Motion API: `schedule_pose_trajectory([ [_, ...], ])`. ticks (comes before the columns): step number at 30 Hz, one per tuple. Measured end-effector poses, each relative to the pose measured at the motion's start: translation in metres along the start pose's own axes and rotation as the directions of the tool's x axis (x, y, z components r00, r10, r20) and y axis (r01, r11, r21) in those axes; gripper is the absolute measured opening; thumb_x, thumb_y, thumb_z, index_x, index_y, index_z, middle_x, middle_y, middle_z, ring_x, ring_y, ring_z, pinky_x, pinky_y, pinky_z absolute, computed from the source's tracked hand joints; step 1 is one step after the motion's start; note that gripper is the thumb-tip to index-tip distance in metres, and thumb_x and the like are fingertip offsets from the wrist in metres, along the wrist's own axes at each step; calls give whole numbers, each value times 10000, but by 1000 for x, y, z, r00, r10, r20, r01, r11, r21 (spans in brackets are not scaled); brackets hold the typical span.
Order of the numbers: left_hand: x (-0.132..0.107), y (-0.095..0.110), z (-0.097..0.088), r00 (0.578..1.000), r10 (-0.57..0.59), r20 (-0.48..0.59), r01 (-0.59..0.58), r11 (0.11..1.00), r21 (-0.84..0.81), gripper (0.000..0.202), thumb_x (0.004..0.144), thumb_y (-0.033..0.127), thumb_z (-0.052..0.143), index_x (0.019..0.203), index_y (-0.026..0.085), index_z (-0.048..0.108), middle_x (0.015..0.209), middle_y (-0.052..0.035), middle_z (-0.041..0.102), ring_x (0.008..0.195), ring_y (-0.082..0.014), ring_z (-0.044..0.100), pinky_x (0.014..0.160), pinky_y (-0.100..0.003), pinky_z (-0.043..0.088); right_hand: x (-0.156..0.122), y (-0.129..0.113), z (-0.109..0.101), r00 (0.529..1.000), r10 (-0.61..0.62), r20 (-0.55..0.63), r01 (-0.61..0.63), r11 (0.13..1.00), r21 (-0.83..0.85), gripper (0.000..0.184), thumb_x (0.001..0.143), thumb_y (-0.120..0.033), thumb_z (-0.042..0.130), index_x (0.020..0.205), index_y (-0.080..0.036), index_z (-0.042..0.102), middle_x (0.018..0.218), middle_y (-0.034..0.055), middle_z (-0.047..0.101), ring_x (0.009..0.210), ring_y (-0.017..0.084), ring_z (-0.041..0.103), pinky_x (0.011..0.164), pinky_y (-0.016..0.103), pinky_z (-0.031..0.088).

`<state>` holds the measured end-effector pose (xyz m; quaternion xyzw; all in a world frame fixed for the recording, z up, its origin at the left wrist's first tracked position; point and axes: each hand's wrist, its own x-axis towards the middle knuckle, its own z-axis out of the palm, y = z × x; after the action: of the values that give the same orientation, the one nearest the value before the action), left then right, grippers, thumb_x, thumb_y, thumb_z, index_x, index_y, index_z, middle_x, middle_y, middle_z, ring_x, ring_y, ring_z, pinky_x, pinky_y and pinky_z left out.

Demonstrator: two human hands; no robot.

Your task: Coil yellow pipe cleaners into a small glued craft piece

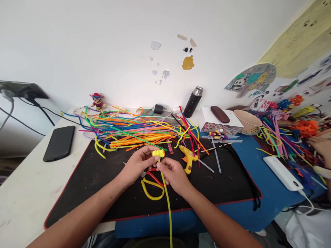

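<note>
Between thumb and fingers, my left hand [141, 160] grips a coil of yellow pipe cleaner [158, 153] with a bit of orange at its right end. From the coil a long yellow tail [167, 203] hangs down past the mat's front edge. My right hand [172, 173] pinches this tail just below the coil. Under my hands lie scissors [152, 197] with yellow and red handles; the hands partly cover them. A yellow glue gun [189, 159] rests right of my right hand, a clear glue stick poking from its back.
Many coloured pipe cleaners [139, 134] spread behind the black mat [108, 193]. A phone [59, 143] lies left. A black flask [193, 102], a white box [219, 119] and a bowl [247, 121] stand at the back. A power bank [283, 173] and another person's hand [320, 146] are right.
</note>
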<state>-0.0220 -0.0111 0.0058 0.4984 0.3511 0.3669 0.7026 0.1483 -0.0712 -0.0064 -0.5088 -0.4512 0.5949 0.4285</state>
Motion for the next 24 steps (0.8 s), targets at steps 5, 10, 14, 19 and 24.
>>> schedule_pose_trajectory([
  [5,-1,3,3,1000,-25,-18,25,1000,13,425,770,457,884,1043,179,715,883,-36,714,668,-128,568,582,-240,461,0,-1,3,1000,17,8,-17,1000,22,502,843,-687,714,761,-207,592,501,-91,469,381,76,375,398,225,302],
  [10,0,1,1,999,-31,-43,31,999,17,388,777,444,881,1019,180,732,781,-18,702,617,-128,567,580,-247,464,-2,-7,4,998,11,55,-13,999,34,497,843,-694,703,799,-208,611,456,-108,443,380,77,352,419,230,282],
  [14,4,6,-6,993,8,-118,-11,1000,-28,363,766,443,884,963,174,742,690,-2,672,575,-126,568,532,-230,433,-3,-13,-2,1000,1,28,-1,1000,5,465,870,-663,694,856,-200,652,472,-102,458,391,83,366,425,230,284],
  [19,7,13,-13,977,20,-214,-41,994,-97,343,716,415,917,861,163,736,696,3,654,565,-112,567,517,-216,428,-10,-25,-40,989,-66,-133,51,992,-115,431,915,-618,655,873,-190,694,490,-89,426,421,95,360,450,244,281],
  [24,8,9,-10,981,-28,-192,0,990,-141,385,666,388,951,909,159,759,734,4,660,561,-107,568,506,-218,433,-26,-27,-92,932,-135,-336,-11,918,-398,379,938,-577,638,867,-206,672,570,-49,485,519,138,418,519,277,332],
])
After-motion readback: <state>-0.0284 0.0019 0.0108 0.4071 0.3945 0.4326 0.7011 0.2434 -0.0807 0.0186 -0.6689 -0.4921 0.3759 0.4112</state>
